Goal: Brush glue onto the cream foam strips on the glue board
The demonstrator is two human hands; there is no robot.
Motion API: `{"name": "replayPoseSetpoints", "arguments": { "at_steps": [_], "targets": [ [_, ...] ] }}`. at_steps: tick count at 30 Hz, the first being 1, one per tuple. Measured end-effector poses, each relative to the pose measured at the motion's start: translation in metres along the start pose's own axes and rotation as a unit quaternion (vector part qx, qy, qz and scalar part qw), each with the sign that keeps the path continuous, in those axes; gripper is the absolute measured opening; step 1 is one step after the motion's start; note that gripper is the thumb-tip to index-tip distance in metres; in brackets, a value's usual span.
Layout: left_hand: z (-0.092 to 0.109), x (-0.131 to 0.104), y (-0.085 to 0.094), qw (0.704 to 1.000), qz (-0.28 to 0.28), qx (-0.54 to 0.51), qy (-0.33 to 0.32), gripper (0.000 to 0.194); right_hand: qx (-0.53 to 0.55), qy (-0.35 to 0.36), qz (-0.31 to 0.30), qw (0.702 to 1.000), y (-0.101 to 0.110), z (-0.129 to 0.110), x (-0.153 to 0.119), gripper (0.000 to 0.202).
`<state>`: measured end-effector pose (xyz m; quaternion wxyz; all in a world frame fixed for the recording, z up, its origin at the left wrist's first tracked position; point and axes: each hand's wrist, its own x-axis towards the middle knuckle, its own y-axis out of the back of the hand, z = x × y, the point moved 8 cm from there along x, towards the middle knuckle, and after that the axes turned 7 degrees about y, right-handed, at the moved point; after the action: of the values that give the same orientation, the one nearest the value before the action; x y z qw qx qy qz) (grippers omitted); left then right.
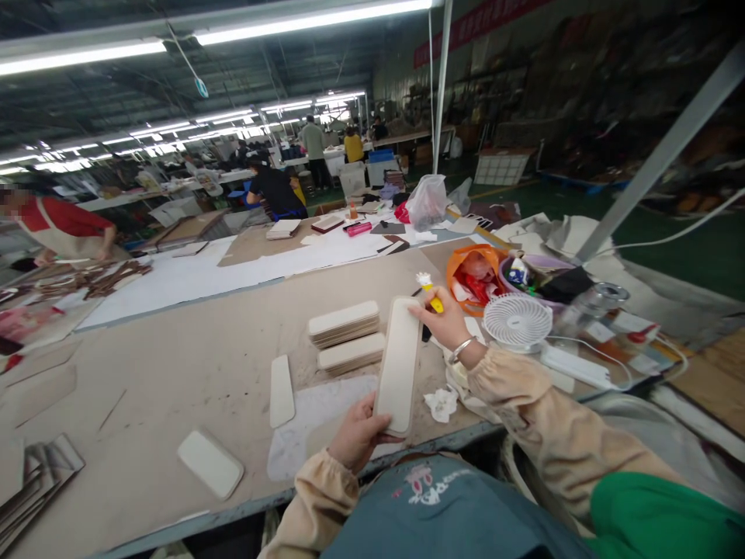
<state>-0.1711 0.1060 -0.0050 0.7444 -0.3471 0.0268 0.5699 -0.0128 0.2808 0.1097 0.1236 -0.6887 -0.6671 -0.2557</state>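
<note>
Plainly, both hands hold a panel near apron lettering.

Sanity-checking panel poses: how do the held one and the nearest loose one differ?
The held panel is in both hands; the loose panel lies flat on the table. The held panel's far end slants right, the loose panel's left. Both: pale, rounded corners.
</note>
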Motion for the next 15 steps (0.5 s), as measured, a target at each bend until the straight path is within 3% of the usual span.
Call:
{"name": "replayPoseSetpoints", "arguments": {
  "at_steps": [9,12,15],
  "targets": [
    [0.002,0.002,0.014,1.0,0.016,-0.004,0.02,0.048,0.008,-0.027,0.007,1.0,-0.004,0.015,-0.007,0.032],
    [0.001,0.002,0.033,0.998,0.063,-0.011,0.019,0.043,-0.008,-0.057,0.009,0.998,-0.006,0.03,-0.016,0.035],
    [-0.003,0.001,0.064,0.991,0.128,-0.036,0.019,0.035,-0.01,-0.093,0.001,0.996,-0.01,0.049,-0.031,0.036]
  ]
}}
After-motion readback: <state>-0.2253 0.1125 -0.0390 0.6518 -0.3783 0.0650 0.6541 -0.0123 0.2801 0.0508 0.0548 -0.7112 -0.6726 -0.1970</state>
